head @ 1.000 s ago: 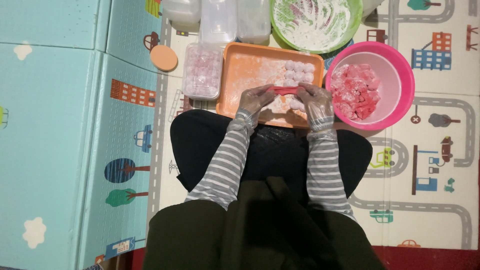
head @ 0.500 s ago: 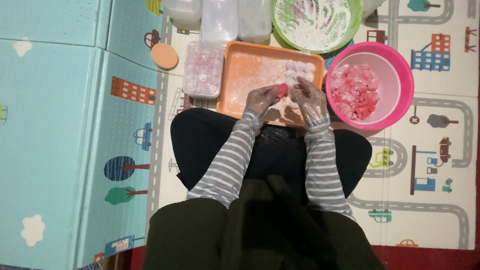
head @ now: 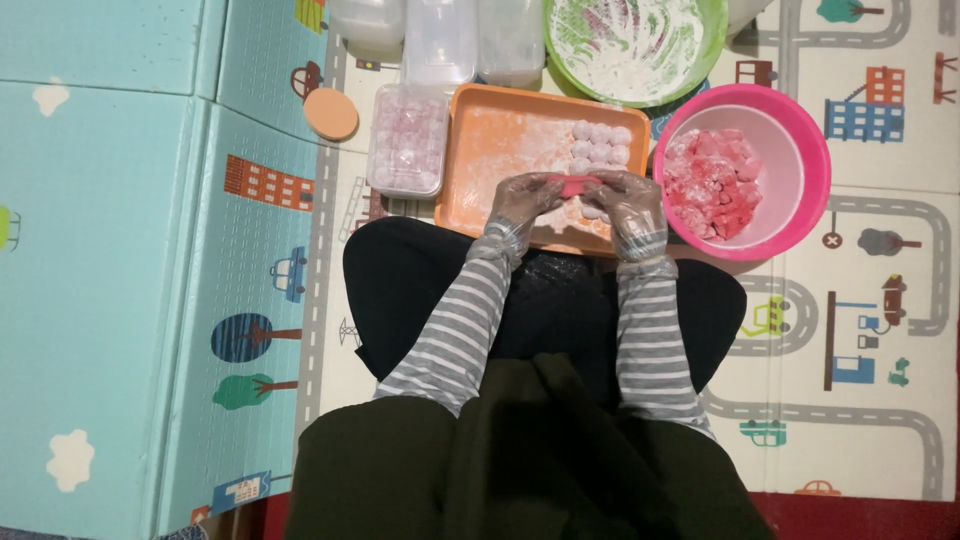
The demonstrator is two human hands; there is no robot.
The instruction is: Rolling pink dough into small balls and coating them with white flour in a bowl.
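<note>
Pinching a pink piece (head: 573,186) between left hand (head: 522,197) and right hand (head: 628,201), fingers closed on it, over the tray (head: 500,130) — possibly tearing or slipping if squeezing too hard.

the scene is evenly and brightly lit from above; shadows are kept soft, no glare is seen, and slight softness is noted throughout.
</note>
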